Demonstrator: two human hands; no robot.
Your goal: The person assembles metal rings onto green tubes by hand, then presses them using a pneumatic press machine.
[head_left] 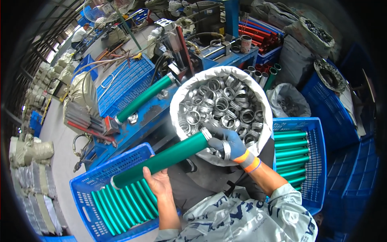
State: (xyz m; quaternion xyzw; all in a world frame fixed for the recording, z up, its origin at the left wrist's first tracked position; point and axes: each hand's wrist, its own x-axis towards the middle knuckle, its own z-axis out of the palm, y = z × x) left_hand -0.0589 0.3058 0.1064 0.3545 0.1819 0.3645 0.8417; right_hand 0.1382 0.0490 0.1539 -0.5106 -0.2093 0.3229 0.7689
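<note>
A green tube (165,159) lies slantwise across my lap, held up off the crates. My left hand (158,183), bare, is closed round its lower left part, thumb along the near side. My right hand (230,144), in a grey glove with an orange cuff, is at the tube's upper right end, where a silver threaded ring (206,134) sits. Another metal ring (226,150) is in the curled fingers of that hand. Just beyond is a white-lined round bin (176,117) full of loose metal rings (221,104).
A blue crate (80,189) at left and another (320,161) at right hold several green tubes. On the blue bench (151,115), a second green tube (147,97) lies between clamps of a machine. Red tubes (258,34) and sacks (296,60) stand behind. A person (79,35) sits far off.
</note>
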